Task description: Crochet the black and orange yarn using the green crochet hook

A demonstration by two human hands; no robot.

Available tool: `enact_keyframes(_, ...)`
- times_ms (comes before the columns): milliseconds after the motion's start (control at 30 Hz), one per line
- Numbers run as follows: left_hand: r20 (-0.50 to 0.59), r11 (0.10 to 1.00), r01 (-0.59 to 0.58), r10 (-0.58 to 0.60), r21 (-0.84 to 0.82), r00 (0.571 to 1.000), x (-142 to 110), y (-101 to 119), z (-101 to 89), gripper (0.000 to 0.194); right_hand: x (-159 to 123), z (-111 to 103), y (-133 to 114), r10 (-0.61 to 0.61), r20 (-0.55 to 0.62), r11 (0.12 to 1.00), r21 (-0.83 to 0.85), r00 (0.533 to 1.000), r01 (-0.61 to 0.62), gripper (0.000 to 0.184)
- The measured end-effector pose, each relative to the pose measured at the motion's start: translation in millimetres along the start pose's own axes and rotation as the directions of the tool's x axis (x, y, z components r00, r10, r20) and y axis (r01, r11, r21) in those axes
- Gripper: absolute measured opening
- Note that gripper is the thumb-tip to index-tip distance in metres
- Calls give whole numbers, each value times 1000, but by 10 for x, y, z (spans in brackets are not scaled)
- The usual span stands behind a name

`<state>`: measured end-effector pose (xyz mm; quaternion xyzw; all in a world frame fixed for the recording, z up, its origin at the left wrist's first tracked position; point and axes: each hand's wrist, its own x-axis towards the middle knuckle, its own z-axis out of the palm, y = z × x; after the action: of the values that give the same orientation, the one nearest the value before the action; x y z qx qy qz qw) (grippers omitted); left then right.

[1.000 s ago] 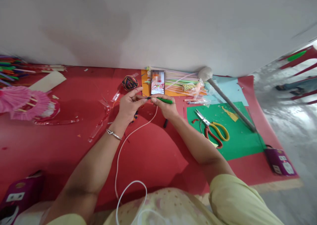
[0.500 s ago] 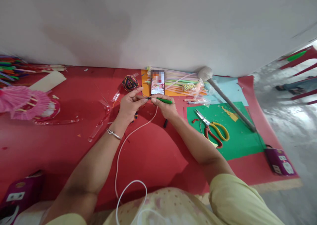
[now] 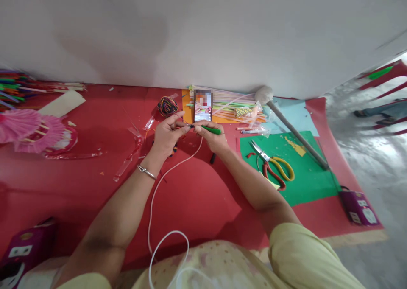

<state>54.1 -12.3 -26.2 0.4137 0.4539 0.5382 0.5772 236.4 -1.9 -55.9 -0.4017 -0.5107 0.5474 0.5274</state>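
Likely loops thin dark yarn point(image 3: 191, 126) pinched in left hand point(image 3: 165, 137) with green-handled tool point(image 3: 211, 130) gripped in right hand point(image 3: 214, 141) at three o'clock, needing even tension

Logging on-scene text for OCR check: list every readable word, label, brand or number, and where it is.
No text is readable.
Phone screen: small marks, part pixelated, unreadable.
Right purple bag: marks on white patches, too blurred.
Left purple bag: same.
Green handle: no lettering discernible.
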Motion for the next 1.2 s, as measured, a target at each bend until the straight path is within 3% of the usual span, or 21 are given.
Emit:
enact_keyframes(267, -4, 1000, 2, -3, -2, 1000, -5, -4, 0, 70, 7, -28, 20, 53, 34, 994, 91, 998, -56, 28)
enact_keyframes(633, -13, 1000, 20, -20, 8, 1000, -4, 9, 6, 71, 1, -37, 41, 30, 14, 999, 42, 999, -31, 29)
enact_keyframes(800, -15, 998, 53, -53, -35, 998, 3, -3, 7, 74, -10, -17, 40, -36, 43, 999, 9, 998, 36, 26)
enact_keyframes(900, 5, 995, 71, -71, -68, 998, 2, -6, -2, 72, -12, -40, -29, -122, 114, 989, -70, 986, 130, 24)
enact_keyframes(1000, 56, 991, 80, -74, -111, 996, 0, 16, -27, 65, 49, -150, -143, -186, 328, 956, -159, 926, 248, 29)
enact_keyframes(1067, 61, 987, 72, -64, -145, 996, 6, 35, -50, 62, 147, -260, -203, -188, 458, 898, -279, 869, 341, 58)
enact_keyframes(1100, 50, 985, 64, -56, -163, 997, 10, 42, -62, 61, 210, -317, -217, -205, 457, 832, -385, 866, 400, 71)
enact_keyframes(1133, 38, 982, 56, -50, -179, 998, 15, 44, -72, 61, 277, -369, -218, -239, 399, 726, -532, 886, 435, 76)
enact_keyframes(1200, 25, 979, 46, -42, -197, 999, 23, 38, -87, 60, 401, -449, -184, -249, 306, 467, -793, 919, 391, 81)
